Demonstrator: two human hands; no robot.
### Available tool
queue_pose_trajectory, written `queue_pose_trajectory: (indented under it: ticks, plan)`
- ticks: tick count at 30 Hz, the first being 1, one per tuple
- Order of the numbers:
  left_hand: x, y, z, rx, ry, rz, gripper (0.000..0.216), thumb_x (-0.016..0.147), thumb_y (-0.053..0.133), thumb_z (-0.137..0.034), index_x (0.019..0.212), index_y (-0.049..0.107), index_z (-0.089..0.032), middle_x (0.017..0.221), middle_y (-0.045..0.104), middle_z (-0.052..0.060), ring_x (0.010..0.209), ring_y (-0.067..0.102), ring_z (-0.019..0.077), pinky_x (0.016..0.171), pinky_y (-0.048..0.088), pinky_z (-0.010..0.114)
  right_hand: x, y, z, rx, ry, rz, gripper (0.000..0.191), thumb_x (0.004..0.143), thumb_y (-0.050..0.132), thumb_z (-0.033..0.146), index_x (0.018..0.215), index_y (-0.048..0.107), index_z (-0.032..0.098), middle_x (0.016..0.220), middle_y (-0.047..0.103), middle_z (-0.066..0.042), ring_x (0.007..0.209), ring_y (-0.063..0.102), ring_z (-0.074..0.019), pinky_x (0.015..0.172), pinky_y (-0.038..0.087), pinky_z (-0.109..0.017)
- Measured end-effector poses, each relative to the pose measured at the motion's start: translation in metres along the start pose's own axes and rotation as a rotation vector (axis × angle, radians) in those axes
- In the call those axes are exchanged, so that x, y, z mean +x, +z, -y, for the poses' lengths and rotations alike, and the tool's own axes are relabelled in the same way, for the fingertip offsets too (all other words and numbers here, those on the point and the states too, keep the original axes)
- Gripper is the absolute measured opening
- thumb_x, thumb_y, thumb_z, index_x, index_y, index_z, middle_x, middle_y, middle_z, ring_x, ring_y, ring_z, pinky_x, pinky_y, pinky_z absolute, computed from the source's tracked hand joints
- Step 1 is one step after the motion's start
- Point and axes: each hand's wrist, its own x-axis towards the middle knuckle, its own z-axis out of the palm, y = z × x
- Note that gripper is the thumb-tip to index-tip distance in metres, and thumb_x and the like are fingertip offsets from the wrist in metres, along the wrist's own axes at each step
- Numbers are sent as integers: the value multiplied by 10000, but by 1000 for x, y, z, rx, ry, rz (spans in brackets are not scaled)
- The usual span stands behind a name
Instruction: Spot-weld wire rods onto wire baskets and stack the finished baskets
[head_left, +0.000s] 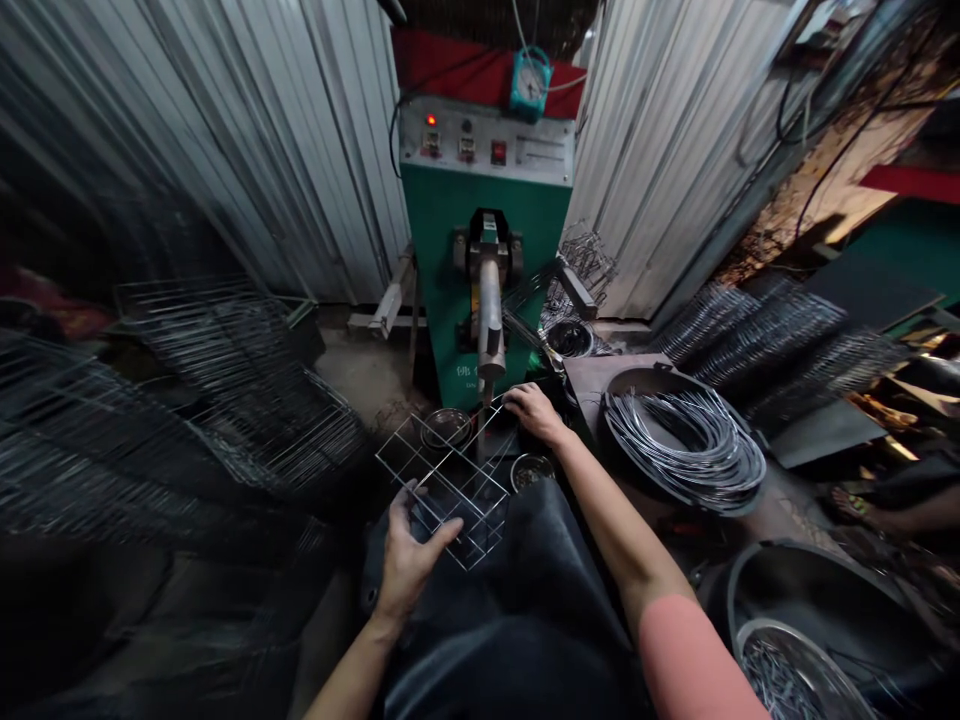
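Note:
A wire grid of thin metal rods is held tilted above my lap, its far corner under the electrode of a green spot welder. My left hand grips the near left side of the grid, thumb on top and fingers beneath. At the far right corner, close beside the electrode tip, my right hand has its fingers pinched on the grid's edge. Whether a small loose piece is also between those fingertips cannot be seen. Under the grid and beside it are a round metal bowl and a smaller bowl of small parts.
Stacks of wire grids stand at left, blurred. To the right, a black basin holds coiled wire rings. A large dark tub contains a bowl of short metal pieces. Another person's foot shows at far right.

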Motion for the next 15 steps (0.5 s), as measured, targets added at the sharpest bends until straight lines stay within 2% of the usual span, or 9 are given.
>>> queue_pose_trajectory:
  ticks: [6, 11, 15]
  plan:
    - [4, -2, -2, -69, -41, 13, 628, 625, 715, -445, 1142, 454, -204, 1058, 540, 66, 991, 574, 225, 887, 460, 386, 11, -12, -9, -40, -63, 131, 113, 848, 598, 282, 893, 693, 241, 911, 667, -51, 905, 521, -208, 784, 348, -326]
    - [9, -4, 4, -103, -49, 38, 647, 599, 740, -422, 1143, 456, -215, 1091, 522, 63, 1027, 552, 222, 904, 447, 374, 14, -16, -8, -3, -95, 152, 138, 856, 586, 303, 889, 702, 235, 909, 676, -56, 900, 540, -206, 780, 355, -319]
    - [11, -4, 6, -119, -64, 13, 634, 540, 769, -437, 1054, 481, -205, 1009, 528, 45, 986, 555, 219, 893, 451, 377, 13, -14, -5, 6, -55, 139, 110, 841, 604, 270, 887, 699, 240, 929, 687, -45, 923, 554, -207, 800, 364, -322]
